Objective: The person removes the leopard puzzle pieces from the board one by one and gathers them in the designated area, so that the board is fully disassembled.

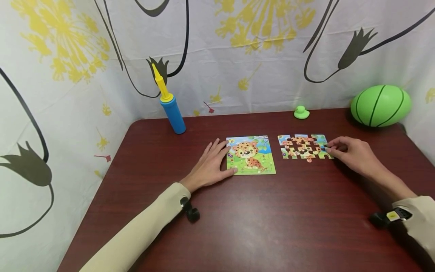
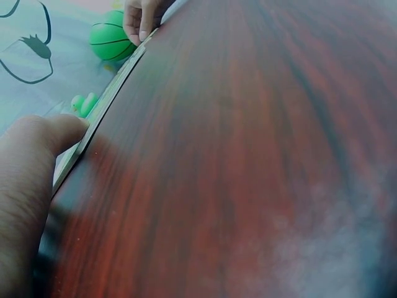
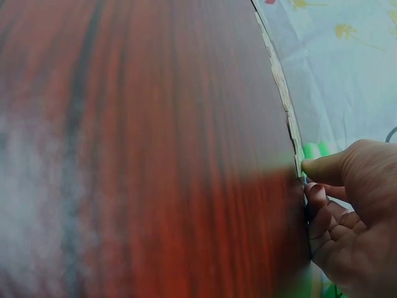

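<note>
Puzzle pieces: on the surface, right of the leopard picture board, gap between the 2. Picture side up, laid out in rough rows, leopard image readable across them. Gaps show in the layout, bare surface visible through, and 1 tab sticks out at the near edge.

Status, my read: layout done, arrangement partial. Left: gaps to close. Board shows a whole leopard; can't tell if that's just a print or has pieces seated in it, so no call on that side. Exact piece count too small to trust.

Right hand: grip pinching at the right end of the pieces, thumb tip on their edge in the right wrist view, other fingers curled. Can't tell which piece exactly.

Left hand: grip spread, fingertips and thumb touching the board's left side, no pinch. Board lies flat.

Farther out: green duck behind the pieces, green ball at the back right, blue pump with yellow nozzle standing back left. Patterned cloth hangs behind it all.
</note>
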Motion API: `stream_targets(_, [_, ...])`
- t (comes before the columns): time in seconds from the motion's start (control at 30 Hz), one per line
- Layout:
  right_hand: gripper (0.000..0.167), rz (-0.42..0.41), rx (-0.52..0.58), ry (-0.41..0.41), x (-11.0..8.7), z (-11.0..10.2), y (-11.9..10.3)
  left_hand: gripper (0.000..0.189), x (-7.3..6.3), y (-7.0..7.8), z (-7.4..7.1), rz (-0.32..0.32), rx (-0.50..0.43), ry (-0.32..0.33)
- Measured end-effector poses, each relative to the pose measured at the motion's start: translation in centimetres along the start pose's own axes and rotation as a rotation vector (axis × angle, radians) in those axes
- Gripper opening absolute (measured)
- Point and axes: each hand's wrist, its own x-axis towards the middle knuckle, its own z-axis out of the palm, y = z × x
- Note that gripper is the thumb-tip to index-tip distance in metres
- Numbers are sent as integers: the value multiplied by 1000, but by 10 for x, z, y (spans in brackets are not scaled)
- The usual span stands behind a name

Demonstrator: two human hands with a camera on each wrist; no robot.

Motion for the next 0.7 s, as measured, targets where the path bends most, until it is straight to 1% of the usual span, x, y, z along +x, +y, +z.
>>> stream_targets(0.27, [13,3,7,4,-1,0,-1,94,-1,0,0,-1,3,3])
stream_targets(0.43, [14,7,12,0,-1,0,-2,94,-2,0,1,3,-14,10])
stream_targets(0.7, [13,-11,-6,11,1,0,-1,94,0,-2,2,11,-16,14])
